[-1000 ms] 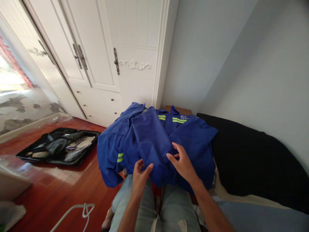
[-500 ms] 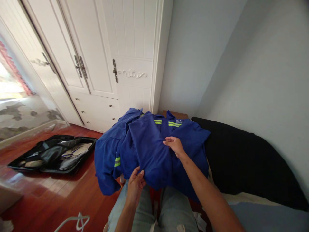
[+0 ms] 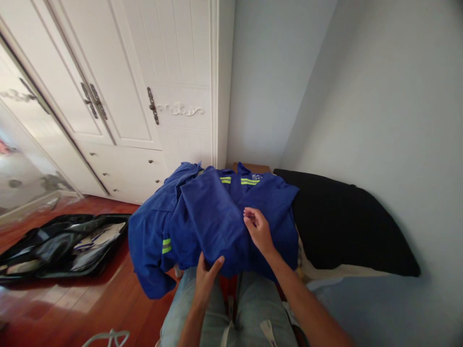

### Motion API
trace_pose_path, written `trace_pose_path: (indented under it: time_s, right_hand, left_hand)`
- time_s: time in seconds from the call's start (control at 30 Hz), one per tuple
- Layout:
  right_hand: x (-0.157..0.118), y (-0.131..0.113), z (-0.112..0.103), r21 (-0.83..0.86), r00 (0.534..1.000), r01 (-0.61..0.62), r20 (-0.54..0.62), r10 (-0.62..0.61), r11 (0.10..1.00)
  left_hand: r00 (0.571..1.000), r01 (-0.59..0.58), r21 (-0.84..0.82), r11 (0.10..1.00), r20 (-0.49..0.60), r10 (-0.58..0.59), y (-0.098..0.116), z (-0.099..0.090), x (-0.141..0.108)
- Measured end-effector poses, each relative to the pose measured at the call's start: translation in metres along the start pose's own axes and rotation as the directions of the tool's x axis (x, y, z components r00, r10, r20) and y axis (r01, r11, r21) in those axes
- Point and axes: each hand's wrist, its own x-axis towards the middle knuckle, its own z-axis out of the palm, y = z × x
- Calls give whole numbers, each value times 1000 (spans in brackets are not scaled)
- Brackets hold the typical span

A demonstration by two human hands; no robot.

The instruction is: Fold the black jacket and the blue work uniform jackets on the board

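A blue work jacket (image 3: 269, 202) with yellow-green reflective stripes and a small white print lies spread out before me. One of its sleeves (image 3: 213, 212) is laid lengthwise over the front. More blue cloth with a striped cuff (image 3: 167, 246) hangs down on the left side. My left hand (image 3: 207, 275) is at the near edge of the jacket, thumb and forefinger spread; the other fingers are partly hidden. Over the middle of the jacket, my right hand (image 3: 258, 231) is loosely curled with a gap between thumb and fingers, and no cloth shows in it.
A black cloth-covered cushion-like shape (image 3: 347, 221) rests against the wall at right. An open black suitcase (image 3: 72, 246) with things inside lies on the red wooden floor. A white wardrobe (image 3: 181, 62) stands behind. A white cable (image 3: 108, 335) is at lower left.
My right hand has let go of its pinch on the cloth and its fingers have loosened. My left thumb and forefinger have spread wider. The view has turned slightly right.
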Motion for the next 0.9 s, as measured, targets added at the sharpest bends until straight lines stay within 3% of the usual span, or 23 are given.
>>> trace_pose_path:
  time_s: [0.1,0.2,0.27,0.33,0.43,0.5,0.6,0.8,0.9]
  right_hand:
    - [-49,-2,-16,74,979,-101,-167,112,992]
    - [-92,8,-30,246,873,-359,-252,417,900]
    - [-111,15,-32,361,783,-509,-183,594,781]
    - [-118,16,-28,441,728,-600,-44,684,668]
    - [-114,10,-15,508,736,-624,129,664,593]
    - [-107,5,-6,539,752,-610,163,639,581]
    - [-102,3,1,539,741,-611,133,658,580]
    - [-114,-4,-15,566,767,-549,49,640,615]
    - [-120,-11,-25,598,774,-507,-2,633,621]
  left_hand:
    - [994,76,-98,992,87,-68,-3,-2,11]
    - [983,161,-206,965,119,-138,3,-1,9]
    - [971,231,-291,929,121,-204,13,0,3]
    - [960,277,-378,883,78,-268,27,0,-5]
    - [946,285,-473,834,0,-324,48,-1,-11]
    - [941,297,-506,810,9,-339,57,-4,-11]
    - [941,315,-560,766,83,-327,63,-11,-9]
    - [984,171,-604,778,136,-111,65,-19,-6]
    - [969,241,-581,777,188,-160,65,-12,-10]
